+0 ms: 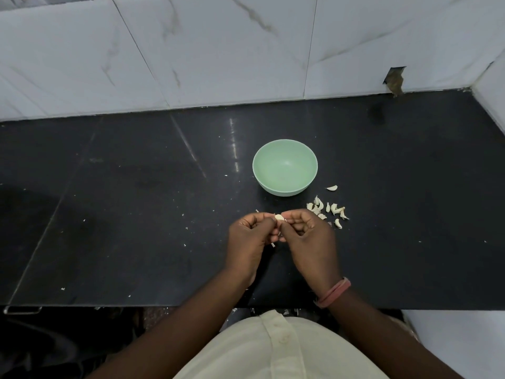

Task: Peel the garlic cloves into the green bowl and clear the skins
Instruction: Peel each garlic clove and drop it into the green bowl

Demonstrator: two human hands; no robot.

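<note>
A pale garlic clove [279, 217] is pinched between the fingertips of both hands above the black counter. My left hand [250, 237] holds it from the left, and my right hand [308, 236] pinches it from the right. A thin strip of skin [272, 244] hangs below the fingers. The green bowl [285, 167] stands just beyond the hands, upright, with nothing visible inside. A pile of several unpeeled cloves [328, 210] lies to the right of the hands, and one clove [332, 188] lies apart near the bowl.
The black counter [136, 214] carries small white skin flecks scattered left of the hands and along its front edge. A white marble-tiled wall [218, 50] rises behind it, with a broken hole [395, 80] at the right. A side wall closes the far right.
</note>
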